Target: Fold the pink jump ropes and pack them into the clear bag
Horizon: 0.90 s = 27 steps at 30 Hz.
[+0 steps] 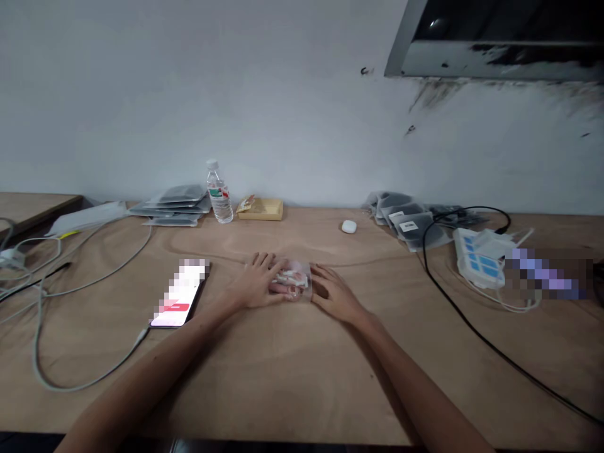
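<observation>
A small clear plastic packet [302, 280] with white and pinkish-red contents lies on the wooden table in front of me. Along its left side, my left hand [255, 283] rests palm down with its fingers spread, the thumb side touching the packet. My right hand [337, 294] is at the packet's right edge, its fingers stretched out and the thumb apart from them. Both hands are low over the tabletop. What exactly is inside the packet is too blurred to make out.
Left of my hands lies a lit phone [182, 292] on a white cable [94, 385]. Behind stand a water bottle [219, 195], a shallow yellowish box [267, 209], a white case [349, 226] and grey packets [406, 217]. A power strip [479, 261] and black cable [472, 330] lie right.
</observation>
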Each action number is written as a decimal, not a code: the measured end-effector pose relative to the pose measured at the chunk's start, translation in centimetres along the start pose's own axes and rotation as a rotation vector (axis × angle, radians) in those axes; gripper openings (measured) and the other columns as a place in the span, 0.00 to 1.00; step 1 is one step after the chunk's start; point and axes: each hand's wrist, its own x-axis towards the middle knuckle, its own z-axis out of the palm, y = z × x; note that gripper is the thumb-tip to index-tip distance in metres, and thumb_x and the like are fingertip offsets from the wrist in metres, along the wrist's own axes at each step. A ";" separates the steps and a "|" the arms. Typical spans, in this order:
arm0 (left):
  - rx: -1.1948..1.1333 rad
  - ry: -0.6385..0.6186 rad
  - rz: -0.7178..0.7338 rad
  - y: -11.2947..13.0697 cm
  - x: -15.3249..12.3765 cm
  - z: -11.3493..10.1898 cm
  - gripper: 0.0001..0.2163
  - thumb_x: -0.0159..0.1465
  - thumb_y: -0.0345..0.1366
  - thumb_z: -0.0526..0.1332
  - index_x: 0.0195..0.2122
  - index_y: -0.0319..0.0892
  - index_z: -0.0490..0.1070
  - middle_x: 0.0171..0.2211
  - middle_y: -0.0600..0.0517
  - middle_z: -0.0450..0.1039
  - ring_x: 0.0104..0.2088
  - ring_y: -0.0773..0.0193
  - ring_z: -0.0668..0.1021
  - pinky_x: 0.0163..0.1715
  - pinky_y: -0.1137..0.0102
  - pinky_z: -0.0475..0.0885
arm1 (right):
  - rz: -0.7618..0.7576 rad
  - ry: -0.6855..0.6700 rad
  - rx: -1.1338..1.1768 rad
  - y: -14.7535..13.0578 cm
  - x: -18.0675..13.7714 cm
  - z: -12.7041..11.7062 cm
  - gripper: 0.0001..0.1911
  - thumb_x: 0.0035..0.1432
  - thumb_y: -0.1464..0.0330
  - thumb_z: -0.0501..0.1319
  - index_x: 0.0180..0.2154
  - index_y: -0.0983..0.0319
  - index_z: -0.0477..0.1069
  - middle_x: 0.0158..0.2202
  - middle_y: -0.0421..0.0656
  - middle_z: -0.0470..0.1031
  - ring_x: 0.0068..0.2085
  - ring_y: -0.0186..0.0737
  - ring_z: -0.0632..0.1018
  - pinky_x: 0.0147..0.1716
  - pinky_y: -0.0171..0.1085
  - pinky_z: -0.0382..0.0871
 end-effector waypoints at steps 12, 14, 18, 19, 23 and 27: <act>0.010 -0.010 0.010 -0.5 -0.1 0.9 0.36 0.64 0.63 0.57 0.68 0.50 0.58 0.63 0.42 0.62 0.63 0.42 0.63 0.64 0.46 0.54 | 0.141 0.151 0.167 -0.8 1.0 0.8 0.07 0.57 0.69 0.64 0.38 0.59 0.80 0.61 0.52 0.70 0.62 0.54 0.71 0.61 0.55 0.65; -0.012 -0.011 0.006 -0.6 0.0 0.9 0.36 0.63 0.63 0.58 0.68 0.51 0.59 0.63 0.42 0.63 0.63 0.42 0.63 0.64 0.47 0.54 | 0.163 0.157 0.200 -0.7 1.0 0.8 0.04 0.56 0.69 0.65 0.35 0.59 0.80 0.60 0.51 0.72 0.61 0.53 0.71 0.60 0.55 0.66; -0.026 -0.011 0.011 -0.9 0.2 0.8 0.36 0.62 0.64 0.59 0.66 0.50 0.60 0.62 0.42 0.63 0.63 0.42 0.63 0.63 0.46 0.55 | 0.229 0.200 0.236 -0.2 1.0 0.4 0.04 0.54 0.70 0.66 0.33 0.60 0.80 0.58 0.53 0.73 0.60 0.55 0.72 0.59 0.55 0.67; -0.024 -0.007 0.013 -1.0 0.2 0.9 0.37 0.62 0.64 0.59 0.66 0.49 0.61 0.62 0.41 0.63 0.63 0.42 0.64 0.63 0.46 0.55 | 0.239 0.200 0.242 0.2 0.9 0.1 0.04 0.54 0.70 0.66 0.33 0.60 0.80 0.57 0.54 0.73 0.59 0.55 0.73 0.58 0.56 0.67; -0.005 -0.008 0.001 -1.1 0.3 1.1 0.38 0.61 0.65 0.59 0.67 0.47 0.60 0.63 0.40 0.61 0.63 0.40 0.63 0.63 0.45 0.56 | 0.221 0.127 0.328 2.4 0.1 -1.6 0.09 0.57 0.64 0.66 0.37 0.60 0.82 0.51 0.53 0.78 0.57 0.56 0.75 0.57 0.55 0.69; 0.017 -0.026 0.007 -0.8 0.2 0.9 0.37 0.62 0.63 0.59 0.67 0.46 0.60 0.63 0.39 0.62 0.64 0.40 0.62 0.63 0.45 0.56 | 0.176 0.100 0.388 4.4 -0.8 -3.1 0.13 0.58 0.56 0.66 0.40 0.57 0.81 0.55 0.51 0.76 0.57 0.56 0.75 0.60 0.56 0.66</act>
